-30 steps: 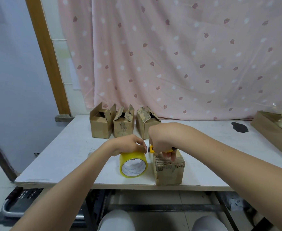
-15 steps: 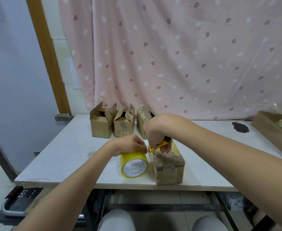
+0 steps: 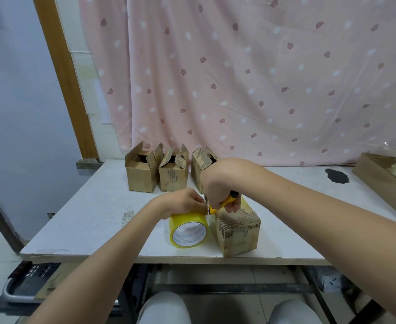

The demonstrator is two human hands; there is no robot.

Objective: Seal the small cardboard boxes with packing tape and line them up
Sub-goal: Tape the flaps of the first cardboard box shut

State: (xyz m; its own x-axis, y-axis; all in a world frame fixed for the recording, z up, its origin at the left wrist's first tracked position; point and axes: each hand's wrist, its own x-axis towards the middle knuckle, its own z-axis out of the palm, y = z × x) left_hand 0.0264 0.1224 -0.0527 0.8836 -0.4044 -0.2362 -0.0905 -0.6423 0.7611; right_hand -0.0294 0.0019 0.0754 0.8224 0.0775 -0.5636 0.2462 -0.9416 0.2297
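Note:
A closed cardboard box (image 3: pixel 238 232) stands near the table's front edge. Just left of it a yellow roll of packing tape (image 3: pixel 189 229) stands on its rim. My left hand (image 3: pixel 184 202) grips the top of the roll. My right hand (image 3: pixel 218 185) holds a yellow utility knife (image 3: pixel 224 203) above the box's left top edge, its tip pointing at the gap between roll and box. Three more small boxes stand at the back: an open one (image 3: pixel 141 173), a second open one (image 3: pixel 173 175), and a third (image 3: pixel 200 168) partly hidden by my right wrist.
The white table (image 3: pixel 94 220) ends close in front of the taped box. A large cardboard tray (image 3: pixel 384 181) with plastic wrap lies at the right edge. A dark patch (image 3: pixel 337 175) marks the table's back right. A pink curtain hangs behind.
My right hand with the knife has risen from the box's top and tilted, blade end toward the tape roll. My left hand has stayed on the roll.

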